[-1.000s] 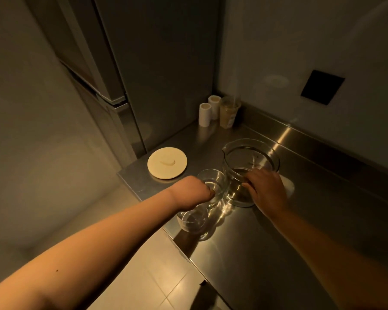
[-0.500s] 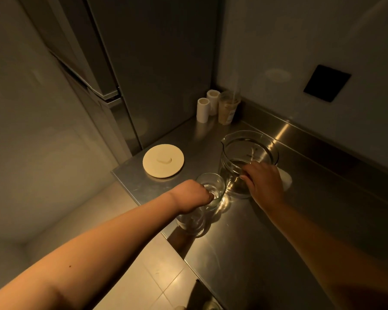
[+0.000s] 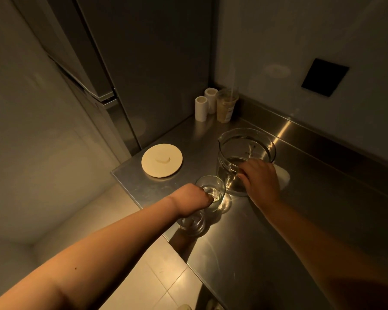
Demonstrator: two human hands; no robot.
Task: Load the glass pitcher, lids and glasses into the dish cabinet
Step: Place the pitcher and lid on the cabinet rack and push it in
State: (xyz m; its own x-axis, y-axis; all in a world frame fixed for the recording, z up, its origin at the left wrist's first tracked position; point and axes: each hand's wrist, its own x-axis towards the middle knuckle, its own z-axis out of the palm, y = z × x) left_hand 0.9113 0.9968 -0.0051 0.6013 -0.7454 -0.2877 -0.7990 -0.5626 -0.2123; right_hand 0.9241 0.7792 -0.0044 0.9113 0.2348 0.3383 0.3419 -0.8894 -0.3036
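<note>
Steel surface [image 3: 267,242] carries the glass pitcher [image 3: 244,157], two glasses and a round lid [image 3: 161,159]. The left hand [image 3: 193,199] pinches the rim of the farther glass [image 3: 213,193]; the nearer glass [image 3: 192,223] sits below its wrist. The right hand [image 3: 261,179] seems curled on the pitcher's near side, its grip hard to see.

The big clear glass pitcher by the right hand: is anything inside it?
The clear glass pitcher appears to hold nothing solid; only dark specks show on its inner wall. Whether clear liquid sits at the bottom cannot be told. The right hand covers its near side.
</note>
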